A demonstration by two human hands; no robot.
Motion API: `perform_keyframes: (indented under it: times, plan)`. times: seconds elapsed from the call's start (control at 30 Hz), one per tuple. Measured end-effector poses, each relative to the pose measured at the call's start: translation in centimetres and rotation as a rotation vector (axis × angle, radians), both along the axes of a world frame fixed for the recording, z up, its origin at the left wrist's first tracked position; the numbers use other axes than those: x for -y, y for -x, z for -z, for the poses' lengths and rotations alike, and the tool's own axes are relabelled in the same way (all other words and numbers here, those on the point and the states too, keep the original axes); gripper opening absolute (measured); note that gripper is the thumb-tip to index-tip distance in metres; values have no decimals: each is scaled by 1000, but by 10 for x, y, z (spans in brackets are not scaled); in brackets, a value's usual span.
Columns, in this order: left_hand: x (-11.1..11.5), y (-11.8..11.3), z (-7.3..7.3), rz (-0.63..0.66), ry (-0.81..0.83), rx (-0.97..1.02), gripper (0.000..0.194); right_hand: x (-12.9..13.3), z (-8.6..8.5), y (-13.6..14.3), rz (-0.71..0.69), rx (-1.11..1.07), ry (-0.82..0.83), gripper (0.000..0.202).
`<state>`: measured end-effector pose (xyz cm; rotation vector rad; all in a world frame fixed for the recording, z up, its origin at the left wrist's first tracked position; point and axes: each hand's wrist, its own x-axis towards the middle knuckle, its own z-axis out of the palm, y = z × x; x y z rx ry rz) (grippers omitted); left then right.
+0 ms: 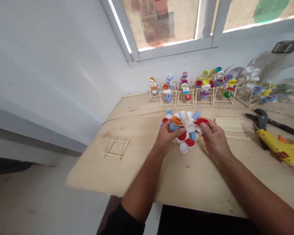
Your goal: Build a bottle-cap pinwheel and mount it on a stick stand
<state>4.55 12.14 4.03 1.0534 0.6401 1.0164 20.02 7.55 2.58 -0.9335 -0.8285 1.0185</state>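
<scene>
Both hands hold a wheel of bottle caps (190, 127) above the wooden table, with a white cap at its hub and orange, blue, red and white caps around it on sticks. My left hand (166, 138) grips its left side near the orange and blue caps, thumb toward the hub. On the other side my right hand (214, 138) pinches the red and white caps. More loose-looking caps, such as a white one (183, 148), show behind and below the wheel; which of them belong to it I cannot tell.
A small stick frame (117, 148) sits at left. Several stick stands with cap wheels (168, 98) line the wall. To the right are sticks (229, 124), black pliers (261, 119) and a yellow glue gun (279, 147). A twisted cord (137, 115) crosses the table.
</scene>
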Motion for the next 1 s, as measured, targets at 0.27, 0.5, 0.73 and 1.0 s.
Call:
perform_keyframes:
  times: [0.27,0.5,0.73,1.0]
  plan:
    - [4,-3,1,1,6,-20,34,-2,3,1,40,19,-8,27]
    - [3,-3,3,-24,12,-39,31,1,-1,3,33,-23,20,25]
    - [4,-3,1,-10,31,-32,32,3,-5,3,21,-19,52,25]
    - [5,-4,0,3,28,-27,34,5,-8,4,-8,-37,67,25]
